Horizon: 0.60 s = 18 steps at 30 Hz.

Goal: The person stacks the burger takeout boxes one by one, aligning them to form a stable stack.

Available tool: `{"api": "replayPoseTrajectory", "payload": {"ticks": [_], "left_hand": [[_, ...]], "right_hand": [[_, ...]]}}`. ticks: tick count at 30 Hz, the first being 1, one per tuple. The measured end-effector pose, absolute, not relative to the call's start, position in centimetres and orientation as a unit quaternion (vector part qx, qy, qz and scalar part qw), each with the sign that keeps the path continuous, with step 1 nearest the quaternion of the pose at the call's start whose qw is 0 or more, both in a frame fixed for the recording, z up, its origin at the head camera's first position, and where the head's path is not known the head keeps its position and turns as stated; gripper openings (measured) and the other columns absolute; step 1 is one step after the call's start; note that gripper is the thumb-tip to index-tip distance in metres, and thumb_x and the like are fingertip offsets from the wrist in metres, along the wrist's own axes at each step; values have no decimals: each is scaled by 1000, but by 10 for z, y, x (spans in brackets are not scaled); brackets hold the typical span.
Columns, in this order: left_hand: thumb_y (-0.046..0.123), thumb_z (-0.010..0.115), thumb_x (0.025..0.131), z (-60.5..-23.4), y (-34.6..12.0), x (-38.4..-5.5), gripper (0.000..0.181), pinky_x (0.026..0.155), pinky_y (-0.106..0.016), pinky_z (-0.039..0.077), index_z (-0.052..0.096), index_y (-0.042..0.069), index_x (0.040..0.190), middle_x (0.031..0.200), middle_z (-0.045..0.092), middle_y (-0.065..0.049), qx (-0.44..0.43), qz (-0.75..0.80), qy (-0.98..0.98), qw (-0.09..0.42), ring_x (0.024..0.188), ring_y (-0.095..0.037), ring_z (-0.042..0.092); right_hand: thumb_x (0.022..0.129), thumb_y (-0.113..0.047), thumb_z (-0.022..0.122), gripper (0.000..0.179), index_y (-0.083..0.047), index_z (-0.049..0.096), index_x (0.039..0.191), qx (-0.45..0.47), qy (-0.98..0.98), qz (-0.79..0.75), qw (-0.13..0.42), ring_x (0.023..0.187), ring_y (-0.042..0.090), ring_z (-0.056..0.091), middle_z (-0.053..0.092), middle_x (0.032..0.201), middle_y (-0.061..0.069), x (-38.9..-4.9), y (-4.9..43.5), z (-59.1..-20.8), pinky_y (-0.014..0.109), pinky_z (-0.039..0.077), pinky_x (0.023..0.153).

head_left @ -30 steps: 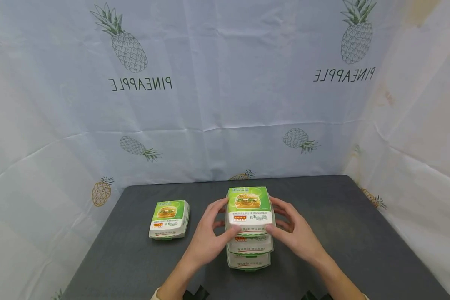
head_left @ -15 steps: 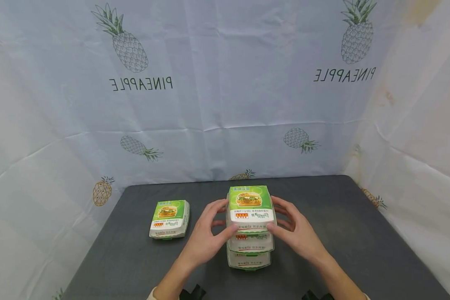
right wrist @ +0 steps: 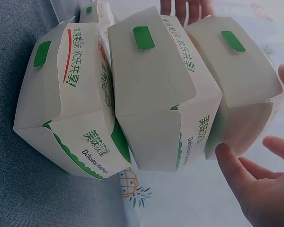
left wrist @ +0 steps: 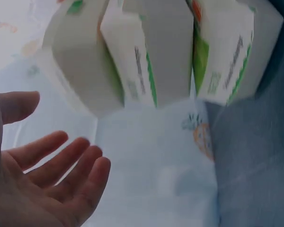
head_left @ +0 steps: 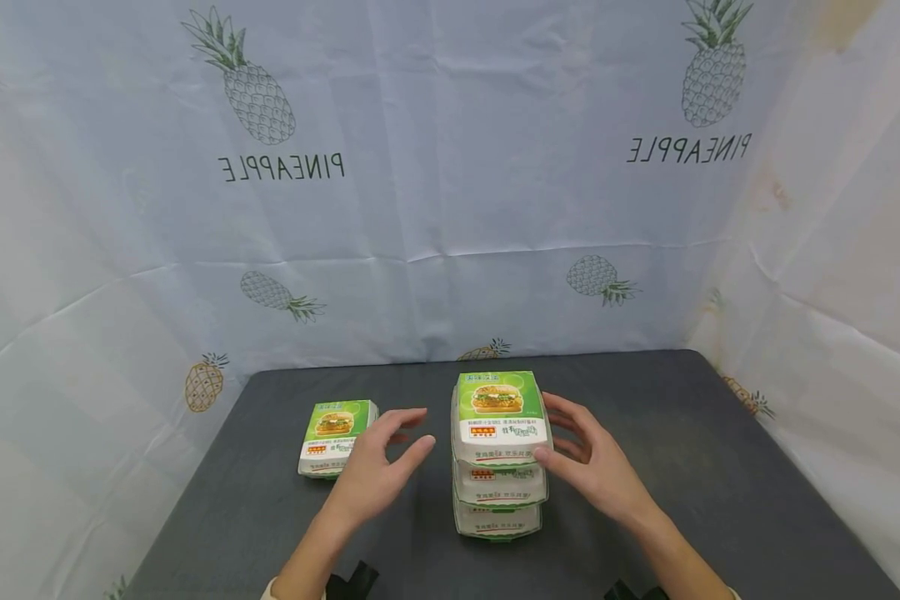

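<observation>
Three burger boxes, printed green and white, form a stack in the middle of the table in the head view: the top box, the middle box and the bottom box. My right hand is at the top box's right side, fingers loosely bent and thumb near the front corner; whether it touches is hard to tell. In the right wrist view its fingers look relaxed and spread. My left hand holds nothing. It hovers between the stack and a single burger box, partly covering that box's right side.
The dark table ends at the back against a pale cloth printed with pineapples. More of this cloth hangs at both sides. The stacked boxes are slightly out of line.
My left hand has come off the top box and moved left towards the single box. The right hand has stayed beside the stack, which stands almost as before.
</observation>
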<state>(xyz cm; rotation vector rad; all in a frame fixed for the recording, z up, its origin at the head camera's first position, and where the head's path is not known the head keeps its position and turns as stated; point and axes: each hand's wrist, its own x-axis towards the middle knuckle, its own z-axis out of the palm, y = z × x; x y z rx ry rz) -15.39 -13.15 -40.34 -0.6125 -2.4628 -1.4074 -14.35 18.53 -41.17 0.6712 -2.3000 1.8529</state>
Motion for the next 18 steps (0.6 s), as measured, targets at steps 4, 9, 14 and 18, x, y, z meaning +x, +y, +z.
{"api": "replayPoseTrajectory", "payload": {"ticks": [4,9,14,18], "left_hand": [[25,73,96,-406,-151,-159,37,93,-42,54,67,12,131,125,66,1,-187,-416,-875,160,111,-21,63],[20,75,95,-413,-178,-168,40,93,-49,54,66,5,131,124,66,-9,-157,-356,-901,192,113,-29,63],[20,72,97,-421,-204,-176,41,91,-57,51,64,2,133,127,64,-16,-128,-339,-910,199,114,-38,61],[23,71,98,-427,-224,-184,43,97,-65,43,62,1,134,133,59,-21,-108,-326,-919,193,124,-44,51]], "right_hand": [[98,-6,68,63,-11,40,155,223,-756,613,55,133,8,45,37,156,12,-144,185,-412,22,47,102],[98,-8,68,63,-12,40,154,216,-760,611,54,133,8,45,37,156,11,-144,185,-411,23,47,102],[97,-10,70,64,-14,41,154,206,-767,605,51,133,9,45,38,156,9,-144,185,-410,23,47,102],[97,-12,72,65,-16,41,154,198,-772,601,48,134,17,45,38,155,6,-144,184,-409,24,47,103]]}}
